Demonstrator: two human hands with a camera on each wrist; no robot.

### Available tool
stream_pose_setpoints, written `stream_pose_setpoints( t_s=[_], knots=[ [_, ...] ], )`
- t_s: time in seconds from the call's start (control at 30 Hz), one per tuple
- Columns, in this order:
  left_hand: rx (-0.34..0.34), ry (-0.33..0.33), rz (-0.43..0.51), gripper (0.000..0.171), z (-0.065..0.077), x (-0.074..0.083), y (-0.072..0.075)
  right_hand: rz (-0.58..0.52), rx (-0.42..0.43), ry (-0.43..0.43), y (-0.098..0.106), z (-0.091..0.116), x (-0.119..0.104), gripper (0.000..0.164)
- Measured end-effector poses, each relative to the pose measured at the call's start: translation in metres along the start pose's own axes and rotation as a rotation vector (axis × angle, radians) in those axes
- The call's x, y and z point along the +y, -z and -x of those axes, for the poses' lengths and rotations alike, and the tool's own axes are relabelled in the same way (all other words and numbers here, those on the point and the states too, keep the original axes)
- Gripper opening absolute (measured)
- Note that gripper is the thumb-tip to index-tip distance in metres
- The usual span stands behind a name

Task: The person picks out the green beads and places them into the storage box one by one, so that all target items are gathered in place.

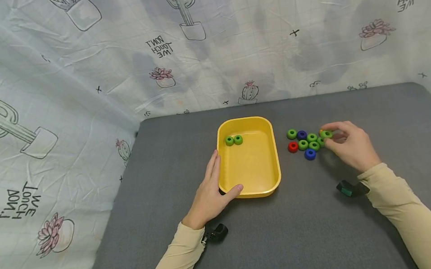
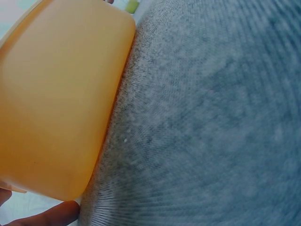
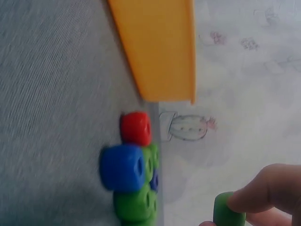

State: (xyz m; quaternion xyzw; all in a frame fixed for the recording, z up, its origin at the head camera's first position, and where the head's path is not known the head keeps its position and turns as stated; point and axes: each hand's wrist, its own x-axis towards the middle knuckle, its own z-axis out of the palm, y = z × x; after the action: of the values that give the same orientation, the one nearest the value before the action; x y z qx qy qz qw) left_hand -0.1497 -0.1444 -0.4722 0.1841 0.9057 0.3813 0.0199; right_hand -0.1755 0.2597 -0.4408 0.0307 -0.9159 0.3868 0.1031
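A shallow yellow tray [image 1: 249, 173] lies on the grey table, with two green beads [image 1: 234, 140] inside near its far left corner. At the tray's near left corner, my left hand [image 1: 207, 199] holds it, fingers along the outer left wall and thumb over the near rim. To the right of the tray, my right hand [image 1: 351, 146] pinches a green bead [image 3: 226, 209] between thumb and fingers, raised above the table. A cluster of green beads [image 1: 314, 146], a red bead [image 1: 292, 147], a blue bead [image 1: 310, 154] and a dark blue bead [image 1: 302, 135] lies beside that hand.
A bit of orange [image 1: 321, 131] shows beside the right fingertips, mostly hidden. Behind and left of the grey table [image 1: 279, 244] hangs a pale curtain [image 1: 113, 43] printed with cacti. Dark devices [image 1: 352, 188] are strapped at both wrists.
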Motion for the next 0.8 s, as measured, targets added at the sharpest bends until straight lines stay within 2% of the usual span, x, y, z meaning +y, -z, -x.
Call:
stream_pose_setpoints(
  t_s=[0.37, 0.8],
  knots=[
    [-0.001, 0.008, -0.002, 0.108, 0.001, 0.000, 0.000, -0.043, -0.025, 0.076, -0.003, 0.002, -0.022, 0.035],
    [-0.003, 0.003, 0.006, 0.108, 0.000, 0.001, 0.001, -0.079, -0.078, 0.119, -0.021, -0.012, -0.051, 0.031]
  ],
)
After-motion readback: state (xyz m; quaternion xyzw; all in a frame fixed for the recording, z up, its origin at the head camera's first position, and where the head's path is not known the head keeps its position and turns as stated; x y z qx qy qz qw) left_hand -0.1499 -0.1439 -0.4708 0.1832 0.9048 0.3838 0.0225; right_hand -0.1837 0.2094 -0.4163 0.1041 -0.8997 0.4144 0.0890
